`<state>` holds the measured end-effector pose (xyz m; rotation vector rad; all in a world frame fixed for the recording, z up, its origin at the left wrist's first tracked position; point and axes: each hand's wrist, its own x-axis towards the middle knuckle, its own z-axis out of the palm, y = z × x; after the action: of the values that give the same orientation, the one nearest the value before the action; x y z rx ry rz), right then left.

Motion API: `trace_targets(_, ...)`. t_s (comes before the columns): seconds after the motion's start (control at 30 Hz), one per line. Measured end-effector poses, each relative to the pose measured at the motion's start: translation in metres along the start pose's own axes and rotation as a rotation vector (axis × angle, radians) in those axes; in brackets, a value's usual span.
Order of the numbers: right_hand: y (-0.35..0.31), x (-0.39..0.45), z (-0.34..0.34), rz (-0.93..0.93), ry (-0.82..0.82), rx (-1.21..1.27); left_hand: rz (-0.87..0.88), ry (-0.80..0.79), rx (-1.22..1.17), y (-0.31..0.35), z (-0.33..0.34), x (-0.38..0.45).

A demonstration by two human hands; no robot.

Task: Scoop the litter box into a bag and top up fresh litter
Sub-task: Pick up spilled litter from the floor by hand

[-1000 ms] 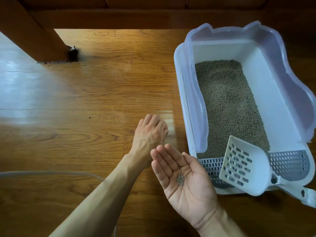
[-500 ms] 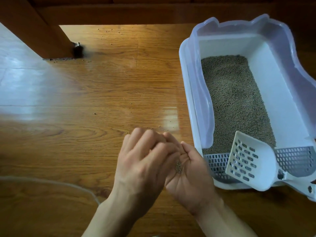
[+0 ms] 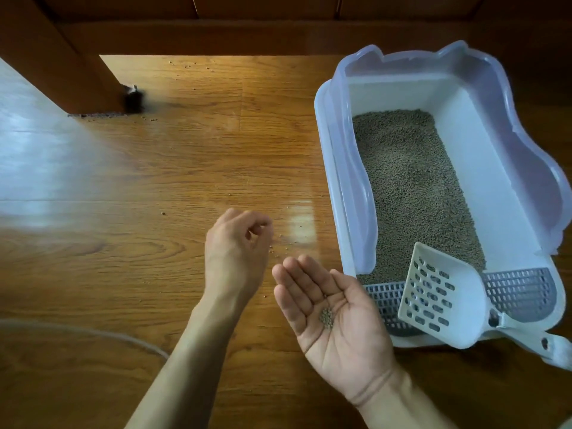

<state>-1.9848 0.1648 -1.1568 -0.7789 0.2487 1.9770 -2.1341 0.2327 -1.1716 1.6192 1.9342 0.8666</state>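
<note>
Few litter pellets (image 3: 327, 313) on flat right hand (image 3: 337, 323); writing perhaps none.

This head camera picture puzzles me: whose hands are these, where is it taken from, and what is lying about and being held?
No machine here: a person wears a camera on the head, looking down at their own hands. The right hand lies palm up, cupping a few litter pellets. The left hand hovers over the wooden floor, fingers curled; whether it pinches a pellet I cannot tell. More stray pellets dot the floor. At right stands the litter box, partly filled with litter, a slotted scoop resting on its near edge.
</note>
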Motion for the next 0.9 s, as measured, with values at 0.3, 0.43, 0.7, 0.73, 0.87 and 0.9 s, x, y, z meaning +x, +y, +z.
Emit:
trace_targets(0.3, -0.006, -0.003, -0.001, 0.006, -0.030, 0.055, 0.193, -0.096, 0.278, -0.028, 0.040, 0.000)
trace_targets(0.43, -0.004, -0.003, -0.001, 0.022, -0.038, 0.064, 0.228, -0.049, 0.320, -0.033, 0.049, 0.006)
trace_targets(0.7, -0.008, -0.003, 0.001, 0.007, -0.039, 0.049, 0.116, 0.064, 0.123, -0.008, 0.009, -0.014)
trace_targets(0.73, -0.007, -0.003, 0.002, 0.011, -0.020, 0.035, 0.125, 0.098, 0.083, 0.001, -0.005, -0.021)
trace_targets(0.87, 0.001, -0.001, 0.008, 0.032, 0.028, 0.028, 0.232, 0.104, -0.021, 0.035, -0.044, -0.049)
trace_targets(0.9, 0.003, -0.001, 0.011, 0.031, 0.014, 0.040, 0.270, 0.086, -0.026, 0.040, -0.047, -0.056)
